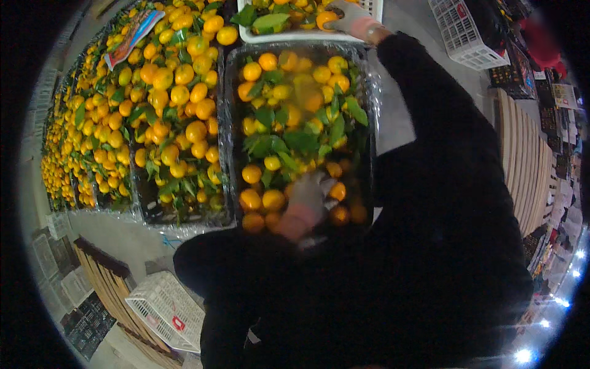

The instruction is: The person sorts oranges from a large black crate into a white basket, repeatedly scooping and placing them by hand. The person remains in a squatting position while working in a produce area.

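My right hand (352, 20), in a pale glove with a pink cuff, has its fingers around an orange mandarin (327, 20) at the white plastic crate (313, 37). That crate also contains mandarins and green leaves. My left hand (305, 196), gloved alike and blurred, reaches down among the fruit in the near part of a black plastic-lined crate (230, 115). Loose mandarins (273, 199) lie beside it, and leafy stems (299, 140) spread across the crate's middle. Its fingertips are unclear, so I cannot tell whether they grip anything.
More black crates heaped with mandarins (179, 94) extend to the left, with a printed bag (133, 39) on top. White plastic baskets stand at lower left (168, 309) and upper right (468, 34). Wooden slatted pallets lie at right (523, 161) and lower left (120, 300).
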The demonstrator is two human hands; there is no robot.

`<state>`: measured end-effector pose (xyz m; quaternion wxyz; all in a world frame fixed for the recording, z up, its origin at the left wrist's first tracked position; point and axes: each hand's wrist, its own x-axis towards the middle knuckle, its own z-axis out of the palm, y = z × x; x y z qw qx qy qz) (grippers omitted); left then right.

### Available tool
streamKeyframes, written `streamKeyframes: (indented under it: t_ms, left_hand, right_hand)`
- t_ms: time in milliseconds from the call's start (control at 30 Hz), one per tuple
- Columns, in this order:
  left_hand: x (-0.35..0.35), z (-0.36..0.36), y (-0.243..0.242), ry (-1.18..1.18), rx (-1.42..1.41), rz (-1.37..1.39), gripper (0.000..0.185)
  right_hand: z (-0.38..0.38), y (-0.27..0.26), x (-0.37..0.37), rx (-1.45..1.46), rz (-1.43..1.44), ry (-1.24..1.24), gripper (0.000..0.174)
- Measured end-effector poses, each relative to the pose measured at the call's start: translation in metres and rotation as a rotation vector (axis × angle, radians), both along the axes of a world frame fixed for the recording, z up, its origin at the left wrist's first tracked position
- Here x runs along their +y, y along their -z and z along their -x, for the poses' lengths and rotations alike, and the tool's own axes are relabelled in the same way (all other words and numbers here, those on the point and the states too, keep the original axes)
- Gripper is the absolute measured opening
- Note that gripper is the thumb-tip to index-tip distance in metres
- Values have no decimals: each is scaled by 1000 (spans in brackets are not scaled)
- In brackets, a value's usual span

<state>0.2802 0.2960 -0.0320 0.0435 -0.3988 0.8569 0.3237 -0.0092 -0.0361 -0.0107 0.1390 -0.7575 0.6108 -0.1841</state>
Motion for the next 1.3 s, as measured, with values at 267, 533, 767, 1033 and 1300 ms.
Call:
streamKeyframes:
  t_ms: [267,533,767,1033,1300]
  left_hand:
    - [-6,4,-3,60,-48,-8,57]
    - [0,4,8,26,4,73,52]
    - [1,7,0,20,-17,-6,55]
    - [1,11,-10,61,-167,-8,59]
    - [1,3,-1,120,-87,36,63]
  right_hand:
    - [-23,-30,272,2,-569,-280,67]
    - [-64,-12,365,169,-662,-234,41]
    - [-59,0,374,130,-674,-220,36]
    - [-38,-23,292,212,-425,-474,43]
    - [18,-47,60,276,90,24,34]
